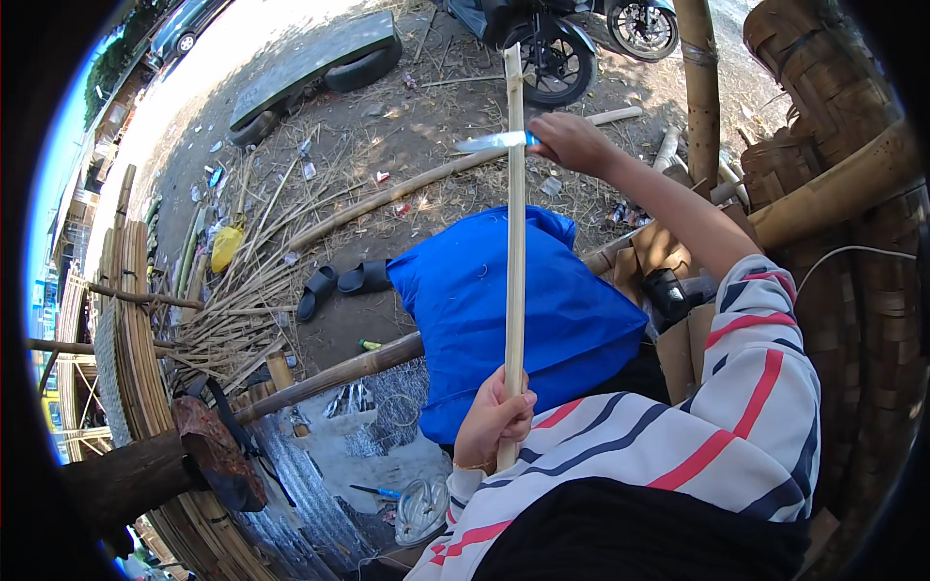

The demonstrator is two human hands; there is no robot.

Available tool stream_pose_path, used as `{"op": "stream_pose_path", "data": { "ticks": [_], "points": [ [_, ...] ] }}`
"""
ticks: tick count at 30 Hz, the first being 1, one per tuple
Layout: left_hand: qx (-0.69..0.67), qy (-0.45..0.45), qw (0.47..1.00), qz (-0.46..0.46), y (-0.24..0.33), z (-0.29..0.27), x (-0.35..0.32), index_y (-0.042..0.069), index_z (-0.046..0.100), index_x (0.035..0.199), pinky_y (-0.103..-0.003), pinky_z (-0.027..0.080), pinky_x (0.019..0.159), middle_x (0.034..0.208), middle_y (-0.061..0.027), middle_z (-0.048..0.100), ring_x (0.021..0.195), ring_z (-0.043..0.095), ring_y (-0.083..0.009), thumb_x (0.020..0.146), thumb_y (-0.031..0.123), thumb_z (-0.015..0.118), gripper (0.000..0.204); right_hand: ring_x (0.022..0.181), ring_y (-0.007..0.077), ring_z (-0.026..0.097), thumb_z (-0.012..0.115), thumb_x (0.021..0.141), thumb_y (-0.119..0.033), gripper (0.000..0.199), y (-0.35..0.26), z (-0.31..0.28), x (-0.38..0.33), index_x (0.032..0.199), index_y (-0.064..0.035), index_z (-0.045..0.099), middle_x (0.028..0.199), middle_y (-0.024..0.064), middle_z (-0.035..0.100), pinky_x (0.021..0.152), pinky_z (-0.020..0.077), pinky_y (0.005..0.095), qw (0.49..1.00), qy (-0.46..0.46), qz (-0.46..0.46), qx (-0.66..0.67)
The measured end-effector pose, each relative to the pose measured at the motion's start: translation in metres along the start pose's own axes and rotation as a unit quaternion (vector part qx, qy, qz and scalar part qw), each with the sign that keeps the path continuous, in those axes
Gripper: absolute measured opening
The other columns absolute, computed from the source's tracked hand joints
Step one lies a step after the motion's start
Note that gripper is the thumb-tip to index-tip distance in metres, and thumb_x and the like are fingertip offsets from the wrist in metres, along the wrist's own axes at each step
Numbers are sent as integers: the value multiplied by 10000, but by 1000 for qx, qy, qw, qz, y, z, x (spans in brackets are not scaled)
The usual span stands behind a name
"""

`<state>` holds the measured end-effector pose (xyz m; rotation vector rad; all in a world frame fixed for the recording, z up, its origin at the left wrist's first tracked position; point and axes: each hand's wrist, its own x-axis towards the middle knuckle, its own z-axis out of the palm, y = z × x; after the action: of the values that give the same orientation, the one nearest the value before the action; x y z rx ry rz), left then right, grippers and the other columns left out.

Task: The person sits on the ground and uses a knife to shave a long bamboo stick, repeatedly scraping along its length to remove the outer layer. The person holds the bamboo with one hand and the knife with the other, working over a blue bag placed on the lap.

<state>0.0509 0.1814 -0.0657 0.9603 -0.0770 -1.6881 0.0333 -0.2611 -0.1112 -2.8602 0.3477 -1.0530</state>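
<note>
A long, pale bamboo strip (516, 261) stands nearly upright in front of me, over a blue cloth (513, 310) spread across my lap. My left hand (494, 418) is wrapped round its lower end, close to my body. Up near the far end, my right hand (572, 143) grips a knife (494, 142) with a blue handle. The blade points left and lies across the strip, apparently touching it. The far tip of the strip looks rough and split.
Split bamboo strips (252, 310) lie on the ground at left, near black slippers (339, 283). A bamboo pole (407, 184) crosses beyond my lap. A foil-like mat (320, 484) lies lower left. Motorcycles (552, 58) stand ahead; woven panels (833, 87) stand at right.
</note>
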Motion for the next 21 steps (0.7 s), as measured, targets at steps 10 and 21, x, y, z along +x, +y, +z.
{"op": "stream_pose_path", "data": {
  "ticks": [10,21],
  "points": [
    [-1,3,1000,16,3,6,9,99,378,974,-204,236,366,620,20,380,399,317,-33,890,15,584,239,598,379,623,529,967,-321,307,20,-18,-8,844,-42,492,627,181,581,497,461,475,999,-10,6,-40],
    [-2,88,996,28,-3,-16,0,89,400,962,-209,244,353,599,23,377,393,315,-34,884,-29,558,212,644,367,595,535,961,-311,282,-140,-20,-45,905,-36,499,685,154,562,554,443,462,978,-77,110,159]
  ]
}}
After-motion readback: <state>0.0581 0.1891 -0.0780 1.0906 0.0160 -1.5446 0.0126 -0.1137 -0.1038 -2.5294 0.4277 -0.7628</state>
